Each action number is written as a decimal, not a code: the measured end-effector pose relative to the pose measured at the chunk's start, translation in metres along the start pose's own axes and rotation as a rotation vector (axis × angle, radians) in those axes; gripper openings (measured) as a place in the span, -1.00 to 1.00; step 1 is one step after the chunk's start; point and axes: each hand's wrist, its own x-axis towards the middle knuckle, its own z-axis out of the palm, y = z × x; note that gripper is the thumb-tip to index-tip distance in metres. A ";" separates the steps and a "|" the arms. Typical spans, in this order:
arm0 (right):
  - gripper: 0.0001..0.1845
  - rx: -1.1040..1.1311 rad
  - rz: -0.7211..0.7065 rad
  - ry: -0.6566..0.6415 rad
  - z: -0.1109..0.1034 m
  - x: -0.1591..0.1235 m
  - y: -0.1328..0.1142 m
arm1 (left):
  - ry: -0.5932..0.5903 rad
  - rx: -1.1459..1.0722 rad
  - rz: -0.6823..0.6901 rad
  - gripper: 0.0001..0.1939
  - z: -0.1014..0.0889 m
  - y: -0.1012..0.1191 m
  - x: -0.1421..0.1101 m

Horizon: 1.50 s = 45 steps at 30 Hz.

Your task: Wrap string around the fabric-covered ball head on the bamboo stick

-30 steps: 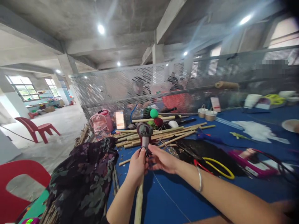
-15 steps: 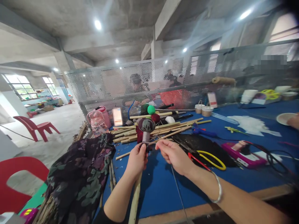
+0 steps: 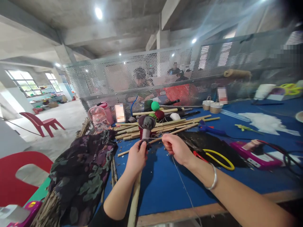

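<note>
The left hand (image 3: 137, 157) was closed round a pale wooden stick (image 3: 134, 198), which ran from the near edge of the blue bench (image 3: 163, 195) up to a round grey cloth head (image 3: 148, 122), while the right hand (image 3: 176, 148) pinched thin pale string (image 3: 155, 138) out rightward.

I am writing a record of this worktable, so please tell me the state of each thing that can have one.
Left hand: closed around the pale stick
Right hand: closed on the thread
Thread: taut between the hands, loose below
Pale stick: tilted, gripped
Floral cloth: crumpled
Scissors: lying down, blade opening unclear
Farther red chair: upright
Ceiling lights: lit
</note>
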 end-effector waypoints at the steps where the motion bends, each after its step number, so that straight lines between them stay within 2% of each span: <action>1: -0.60 -0.062 -0.038 0.033 0.001 -0.001 0.004 | -0.003 -0.010 -0.012 -0.70 0.000 0.001 0.000; 6: -0.53 -0.248 -0.061 0.054 0.009 -0.005 0.013 | -0.004 -0.037 -0.029 -0.73 -0.001 0.001 -0.001; 15: -0.52 -0.282 -0.128 0.030 0.006 -0.006 0.009 | -0.023 -0.051 -0.024 -0.73 0.001 0.001 -0.002; 19: -0.54 -0.267 -0.089 0.056 0.000 0.003 0.015 | -0.040 -0.162 -0.021 -0.69 0.001 0.006 -0.005; 22: -0.54 -0.262 -0.104 0.052 -0.002 0.008 0.017 | -0.129 -0.313 -0.038 -0.68 -0.001 0.011 -0.008; 25: -0.53 -0.228 -0.138 -0.005 -0.003 0.010 0.016 | -0.244 -0.465 -0.106 -0.69 -0.002 0.015 -0.012; 27: -0.52 -0.172 -0.138 -0.072 -0.003 0.011 0.016 | -0.351 -0.555 -0.195 -0.68 -0.003 0.017 -0.015; 31: -0.52 -0.014 -0.148 -0.205 -0.004 0.013 0.022 | -0.639 -0.670 -0.406 -0.62 -0.003 0.020 -0.021; 33: -0.57 0.078 -0.144 -0.258 -0.004 0.015 0.024 | -0.713 -0.721 -0.450 -0.53 -0.002 0.020 -0.024; 36: -0.60 0.186 -0.065 -0.381 -0.004 0.015 0.025 | -0.662 -0.715 -0.493 -0.35 0.000 0.017 -0.028; 40: -0.54 0.253 0.130 -0.554 -0.002 0.011 0.024 | -0.546 -0.630 -0.541 -0.29 0.004 0.009 -0.027; 42: -0.54 0.291 0.175 -0.551 -0.002 0.010 0.025 | -0.554 -0.629 -0.527 -0.29 0.009 0.004 -0.025; 45: -0.55 0.306 0.166 -0.514 -0.004 0.010 0.025 | -0.599 -0.609 -0.469 -0.28 0.017 -0.001 -0.020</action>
